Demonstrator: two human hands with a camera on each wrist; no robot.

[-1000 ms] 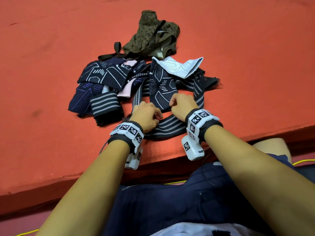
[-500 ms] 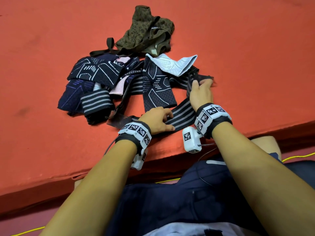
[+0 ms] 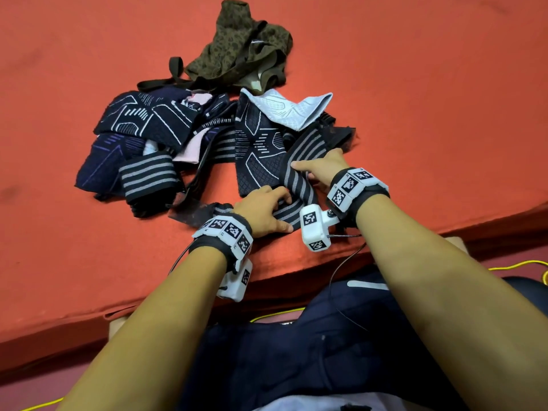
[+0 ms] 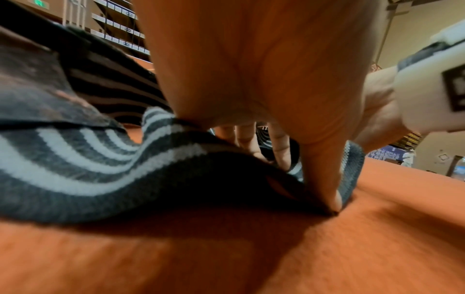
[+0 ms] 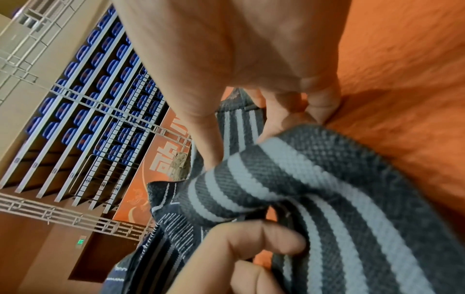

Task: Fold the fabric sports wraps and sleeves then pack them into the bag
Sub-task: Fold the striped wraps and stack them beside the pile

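Observation:
A long black wrap with grey stripes (image 3: 299, 161) lies near the front edge of the orange mat (image 3: 430, 120). My left hand (image 3: 267, 207) presses its near part down; the left wrist view shows the thumb (image 4: 324, 179) pushing the wrap (image 4: 75, 173) onto the mat. My right hand (image 3: 317, 170) pinches the far part between thumb and fingers, and that part is doubled back over toward the left hand. The right wrist view shows the pinched fold of the wrap (image 5: 327, 189). The olive camouflage bag (image 3: 243, 46) lies crumpled at the back.
A pile sits between the hands and the bag: a dark patterned sleeve (image 3: 258, 152), a white sleeve (image 3: 290, 109), a folded striped wrap (image 3: 146, 178), navy sleeves (image 3: 148, 120) and pink fabric (image 3: 186, 149). The mat's front edge (image 3: 415, 235) runs just below the wrists.
My right hand reached out to the wrap's far end, then drew it back toward the left hand, doubling the wrap over. The left hand stayed pressing on the near part.

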